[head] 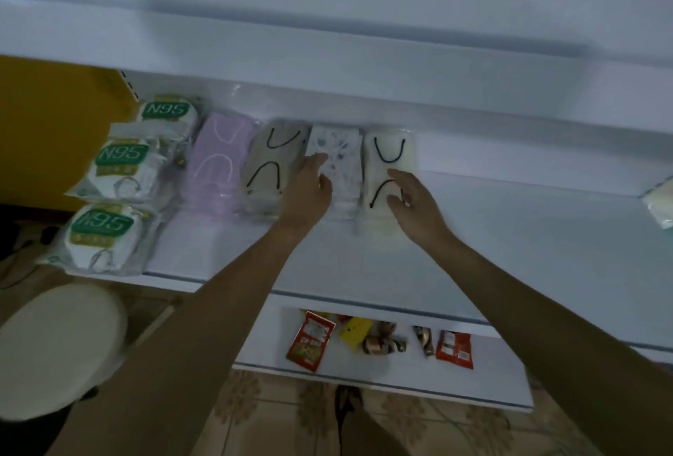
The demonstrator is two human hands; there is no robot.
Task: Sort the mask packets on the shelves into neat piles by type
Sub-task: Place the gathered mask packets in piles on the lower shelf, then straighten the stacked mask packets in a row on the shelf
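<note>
While both arms reach over shelf (510, 237): left hand (309, 189) flat on patterned pile (338, 142), fingers seemingly straight. Right hand (411, 196) spread on cream pile (389, 144). Grey pile (269, 160) just left of left hand.

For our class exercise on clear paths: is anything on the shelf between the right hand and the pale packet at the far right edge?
Nothing visible. The right hand rests on the cream pile; only bare shelf lies between it and the pale packet.
</note>
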